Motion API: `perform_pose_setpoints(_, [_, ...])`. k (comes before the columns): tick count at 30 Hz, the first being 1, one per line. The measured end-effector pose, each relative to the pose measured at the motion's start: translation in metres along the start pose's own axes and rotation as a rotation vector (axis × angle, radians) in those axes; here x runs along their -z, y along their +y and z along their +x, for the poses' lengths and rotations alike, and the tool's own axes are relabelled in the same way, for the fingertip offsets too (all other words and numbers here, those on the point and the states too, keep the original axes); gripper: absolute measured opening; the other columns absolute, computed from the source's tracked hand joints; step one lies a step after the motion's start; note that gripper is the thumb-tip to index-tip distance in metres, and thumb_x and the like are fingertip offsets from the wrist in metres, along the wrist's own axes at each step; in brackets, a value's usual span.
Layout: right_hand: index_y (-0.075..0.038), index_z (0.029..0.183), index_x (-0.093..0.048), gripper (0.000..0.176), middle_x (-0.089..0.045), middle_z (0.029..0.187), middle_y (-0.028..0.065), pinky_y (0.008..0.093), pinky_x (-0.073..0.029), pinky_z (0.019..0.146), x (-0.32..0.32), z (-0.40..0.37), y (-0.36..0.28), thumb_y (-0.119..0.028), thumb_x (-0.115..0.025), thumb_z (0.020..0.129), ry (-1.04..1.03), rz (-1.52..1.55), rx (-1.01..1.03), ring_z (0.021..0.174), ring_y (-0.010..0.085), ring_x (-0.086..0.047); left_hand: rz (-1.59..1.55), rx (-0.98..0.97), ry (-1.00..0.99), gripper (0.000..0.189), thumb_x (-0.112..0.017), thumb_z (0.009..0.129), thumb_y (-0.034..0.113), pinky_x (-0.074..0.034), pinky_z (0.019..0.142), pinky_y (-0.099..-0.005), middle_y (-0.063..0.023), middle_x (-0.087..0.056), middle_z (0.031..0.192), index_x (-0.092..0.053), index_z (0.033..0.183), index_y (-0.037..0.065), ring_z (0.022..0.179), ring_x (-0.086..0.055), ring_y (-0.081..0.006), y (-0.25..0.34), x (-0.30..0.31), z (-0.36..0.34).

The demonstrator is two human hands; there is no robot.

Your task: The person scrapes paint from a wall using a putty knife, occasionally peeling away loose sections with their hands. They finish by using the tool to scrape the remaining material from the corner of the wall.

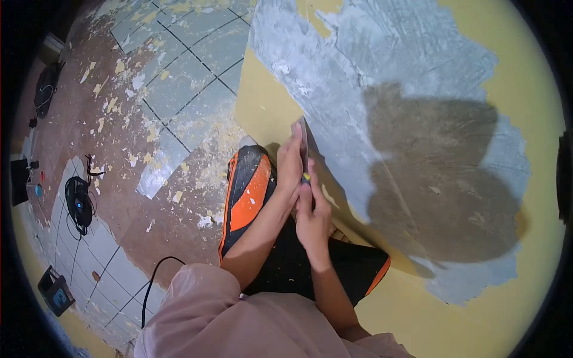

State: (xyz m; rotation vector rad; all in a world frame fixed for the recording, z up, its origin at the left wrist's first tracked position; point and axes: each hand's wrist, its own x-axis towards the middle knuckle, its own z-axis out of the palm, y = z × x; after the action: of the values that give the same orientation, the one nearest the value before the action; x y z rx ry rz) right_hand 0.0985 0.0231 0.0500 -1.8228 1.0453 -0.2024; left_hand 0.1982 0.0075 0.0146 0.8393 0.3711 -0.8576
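Scraper [304, 143] is up against the wall [477, 310], blade flat to the surface, right on the left edge of the grey bared patch [382, 71] where it meets the yellow paint. Both hands are on it. The left hand [290, 164] sits higher, fingers pressed along the blade's side and closed in against it. The right hand [313, 218] is just below, wrapped tight around the handle, and a bit of yellow-green handle shows between the two hands. The hands touch each other, one stacked over the other.

To the right of the blade, a dark shadow [441, 179] falls across the middle of the grey patch. The patch spreads wide over the wall, with yellow paint left around its right and lower edges.

Beneath the forearms there's a bent knee in orange-and-black cloth [248, 191], close to the foot of the wall. A pink sleeve [203, 310] fills the bottom of the view.

The tiled floor [179, 89] on the left is littered with paint flakes [113, 104]. A black cable [152, 280] curls near the sleeve, and a black device with a blue light [79, 206] lies well apart at the far left.
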Motion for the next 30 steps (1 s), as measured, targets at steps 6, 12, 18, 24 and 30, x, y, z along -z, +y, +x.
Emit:
perform_pose_setpoints(6, [-0.006, 0.134, -0.039, 0.042, -0.045, 0.133, 0.016, 0.0328, -0.035, 0.098, 0.003, -0.004, 0.006, -0.022, -0.04, 0.095, -0.002, 0.071, -0.081, 0.124, 0.0285, -0.042, 0.086, 0.081, 0.022, 0.045, -0.046, 0.09, 0.049, -0.03, 0.04, -0.0209, 0.004, -0.04, 0.052, -0.044, 0.062, 0.014, 0.042, -0.039, -0.0067, -0.022, 0.011, 0.009])
perform_pose_setpoints(12, [-0.007, 0.134, -0.039, 0.041, -0.043, 0.133, 0.0171, 0.0327, -0.035, 0.097, 0.008, -0.006, 0.011, -0.023, -0.039, 0.096, 0.032, 0.164, 0.019, 0.123, 0.0305, -0.043, 0.119, 0.102, -0.022, 0.045, -0.047, 0.089, 0.051, -0.028, 0.038, -0.0211, 0.0043, -0.036, 0.055, -0.041, 0.064, 0.014, 0.043, -0.036, -0.0064, -0.018, 0.0, 0.004])
perform_pose_setpoints(18, [-0.007, 0.135, -0.037, 0.042, -0.042, 0.134, 0.0166, 0.0328, -0.036, 0.097, 0.001, -0.016, 0.012, -0.023, -0.039, 0.096, 0.038, 0.038, 0.001, 0.123, 0.0316, -0.043, 0.229, 0.063, -0.011, 0.048, -0.046, 0.089, 0.051, -0.031, 0.039, -0.0223, 0.0024, -0.042, 0.053, -0.046, 0.061, 0.013, 0.043, -0.041, -0.0075, -0.02, 0.008, -0.001])
perform_pose_setpoints(24, [-0.007, 0.133, -0.04, 0.041, -0.045, 0.132, 0.0167, 0.0329, -0.035, 0.098, -0.002, -0.005, 0.005, -0.023, -0.04, 0.095, 0.003, 0.025, -0.034, 0.124, 0.0299, -0.042, 0.043, 0.105, -0.002, 0.05, -0.046, 0.088, 0.054, -0.028, 0.038, -0.0217, 0.002, -0.039, 0.049, -0.04, 0.058, 0.014, 0.04, -0.038, -0.0076, -0.017, 0.013, 0.011])
perform_pose_setpoints(30, [-0.008, 0.132, -0.043, 0.04, -0.045, 0.131, 0.0176, 0.0341, -0.035, 0.098, -0.005, 0.003, 0.007, -0.025, -0.038, 0.096, -0.013, 0.083, -0.03, 0.124, 0.0306, -0.042, 0.179, 0.107, 0.062, 0.046, -0.046, 0.089, 0.052, -0.031, 0.041, -0.0213, 0.0038, -0.037, 0.057, -0.045, 0.066, 0.013, 0.046, -0.038, -0.0064, -0.02, 0.025, 0.025])
